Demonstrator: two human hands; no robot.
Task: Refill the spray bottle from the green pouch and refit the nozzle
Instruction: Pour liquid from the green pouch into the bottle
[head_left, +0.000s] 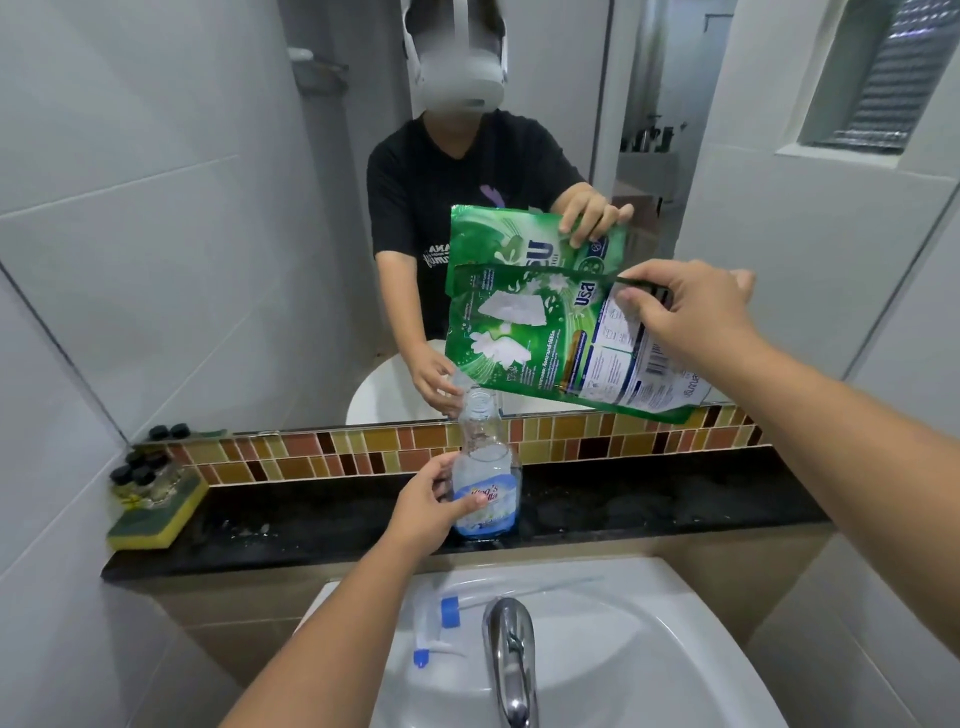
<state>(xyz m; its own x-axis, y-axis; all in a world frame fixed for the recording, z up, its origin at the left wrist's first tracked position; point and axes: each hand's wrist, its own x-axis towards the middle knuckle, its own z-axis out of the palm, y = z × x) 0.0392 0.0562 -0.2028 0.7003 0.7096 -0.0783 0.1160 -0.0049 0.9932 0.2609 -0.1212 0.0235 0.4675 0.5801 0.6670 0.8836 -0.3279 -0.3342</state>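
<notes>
Fingers of the left hand (434, 501) curl round the lower body of the spray bottle (485, 470), gripping it just at its blue-and-white label and holding it upright on the dark stone ledge (649, 506). The right hand (685, 312) pinches the upper corner of the green pouch (550, 343) between thumb and fingers, holding it tilted in the air so that its lower left corner hangs right at the bottle's open neck; whether liquid is running cannot be told. The bottle is clear, its neck bare of any cap, with some fluid showing in its lower part. The nozzle (441, 631), a white trigger head with blue collar and blue tip and a thin tube trailing to the right, lies on the back rim of the white sink (649, 649), just left of the chrome tap (511, 654) and well apart from the bottle. Behind the ledge runs a band of brown, orange and cream mosaic tiles (597, 441), and above it a mirror (234, 260) that doubles the pouch, the bottle neck and both hands, and shows a person in a black T-shirt. At the ledge's left end a yellow-and-green sponge (156, 519) lies against the wall, with a few small black-capped bottles (143, 480) standing on and behind it.
</notes>
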